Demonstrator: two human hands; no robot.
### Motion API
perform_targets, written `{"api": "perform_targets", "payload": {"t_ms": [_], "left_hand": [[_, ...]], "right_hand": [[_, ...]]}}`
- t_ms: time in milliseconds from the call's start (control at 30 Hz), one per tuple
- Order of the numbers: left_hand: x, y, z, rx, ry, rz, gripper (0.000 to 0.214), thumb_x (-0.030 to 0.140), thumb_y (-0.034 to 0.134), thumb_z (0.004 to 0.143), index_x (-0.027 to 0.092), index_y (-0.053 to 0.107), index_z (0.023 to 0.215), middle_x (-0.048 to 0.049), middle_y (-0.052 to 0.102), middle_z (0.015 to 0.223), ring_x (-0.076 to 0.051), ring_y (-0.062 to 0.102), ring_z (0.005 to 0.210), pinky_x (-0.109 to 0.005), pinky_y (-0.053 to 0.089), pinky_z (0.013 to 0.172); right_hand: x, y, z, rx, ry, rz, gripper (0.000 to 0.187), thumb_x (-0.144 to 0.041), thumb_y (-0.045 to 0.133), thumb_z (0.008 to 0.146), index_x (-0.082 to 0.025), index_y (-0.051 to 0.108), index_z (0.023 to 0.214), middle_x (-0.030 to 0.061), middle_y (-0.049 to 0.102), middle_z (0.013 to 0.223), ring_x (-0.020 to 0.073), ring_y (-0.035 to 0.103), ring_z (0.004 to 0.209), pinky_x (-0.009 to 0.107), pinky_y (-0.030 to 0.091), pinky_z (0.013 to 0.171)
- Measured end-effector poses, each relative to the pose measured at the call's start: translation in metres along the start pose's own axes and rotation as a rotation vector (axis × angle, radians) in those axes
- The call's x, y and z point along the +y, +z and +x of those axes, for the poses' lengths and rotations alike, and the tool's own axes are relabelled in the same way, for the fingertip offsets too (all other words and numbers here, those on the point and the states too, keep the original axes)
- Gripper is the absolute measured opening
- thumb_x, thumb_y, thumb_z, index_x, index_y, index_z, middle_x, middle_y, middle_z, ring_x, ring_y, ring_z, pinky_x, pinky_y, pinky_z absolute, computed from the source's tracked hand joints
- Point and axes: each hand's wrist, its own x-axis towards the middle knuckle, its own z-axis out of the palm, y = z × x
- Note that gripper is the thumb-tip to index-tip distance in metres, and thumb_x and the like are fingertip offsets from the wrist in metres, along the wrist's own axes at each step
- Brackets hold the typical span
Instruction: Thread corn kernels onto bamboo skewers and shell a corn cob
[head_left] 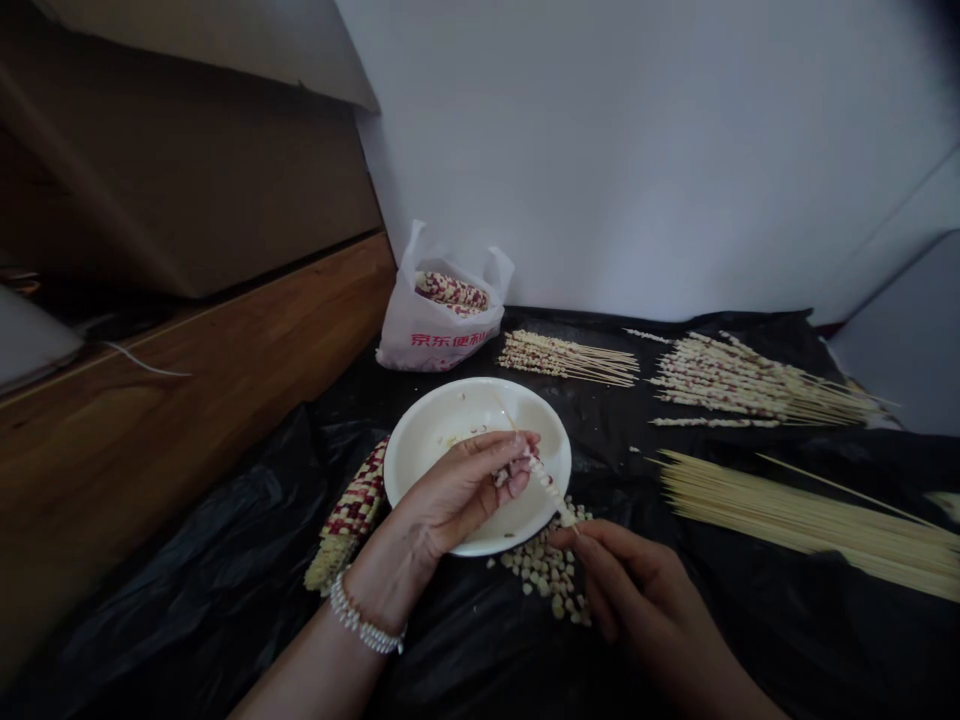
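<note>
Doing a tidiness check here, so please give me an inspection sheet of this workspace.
surface: wrinkled black plastic sheet
job's things: corn-threaded skewer above a white plate; red-and-white corn cob beside the plate; loose corn kernels on the sheet; threaded skewers and bare skewers to the right
clutter: white plastic bag holding a cob, behind the plate
hands: left hand grips the skewer; right hand has its fingertips at the skewer's lower end
cables: thin white cable by the wooden ledge
surroundings: white wall behind, the ledge to the left
</note>
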Motion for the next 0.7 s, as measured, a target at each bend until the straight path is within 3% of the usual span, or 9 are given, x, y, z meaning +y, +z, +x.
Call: {"api": "perform_targets", "payload": {"t_ms": [133, 233, 333, 500, 700], "left_hand": [[0.008, -0.001, 0.003, 0.002, -0.014, -0.180, 0.028, 0.008, 0.046, 0.088, 0.005, 0.065, 0.110, -0.0173, 0.071, 0.096, -0.020, 0.069, 0.087, -0.030, 0.057, 0.077], [0.015, -0.003, 0.002, 0.036, 0.030, -0.202, 0.047, -0.006, 0.035, 0.082, 0.007, 0.057, 0.122, -0.0171, 0.071, 0.103, -0.022, 0.069, 0.098, -0.034, 0.056, 0.085], [0.017, -0.002, -0.001, 0.061, 0.087, -0.170, 0.051, -0.011, 0.036, 0.079, 0.003, 0.052, 0.125, -0.0197, 0.069, 0.108, -0.023, 0.067, 0.104, -0.033, 0.054, 0.089], [0.015, -0.004, 0.001, 0.073, 0.114, -0.135, 0.039, -0.007, 0.045, 0.081, 0.003, 0.056, 0.118, -0.0232, 0.067, 0.112, -0.025, 0.065, 0.106, -0.031, 0.056, 0.087], [0.016, -0.008, 0.007, 0.158, 0.180, -0.207, 0.017, 0.004, 0.048, 0.089, 0.007, 0.064, 0.092, -0.0182, 0.070, 0.102, -0.020, 0.070, 0.091, -0.031, 0.058, 0.081]], "right_hand": [[0.001, -0.002, 0.000, 0.025, 0.022, 0.028, 0.043, -0.053, 0.047, 0.090, -0.017, 0.069, 0.097, -0.0089, 0.036, 0.043, 0.0114, 0.034, 0.042, 0.025, 0.027, 0.046], [0.002, -0.002, 0.000, 0.012, 0.020, 0.028, 0.042, -0.052, 0.047, 0.091, -0.017, 0.069, 0.096, -0.0094, 0.035, 0.042, 0.0111, 0.033, 0.041, 0.025, 0.026, 0.046], [0.003, -0.001, 0.001, 0.008, 0.018, 0.042, 0.043, -0.053, 0.047, 0.091, -0.016, 0.068, 0.096, -0.0093, 0.036, 0.043, 0.0109, 0.032, 0.042, 0.025, 0.026, 0.046], [0.004, -0.001, 0.001, 0.004, 0.030, 0.039, 0.043, -0.054, 0.047, 0.091, -0.016, 0.069, 0.096, -0.0091, 0.036, 0.043, 0.0111, 0.032, 0.042, 0.025, 0.027, 0.047], [0.004, -0.003, 0.001, 0.003, 0.011, -0.004, 0.043, -0.053, 0.047, 0.091, -0.017, 0.070, 0.099, -0.0083, 0.037, 0.043, 0.0117, 0.035, 0.042, 0.027, 0.028, 0.048]]}}
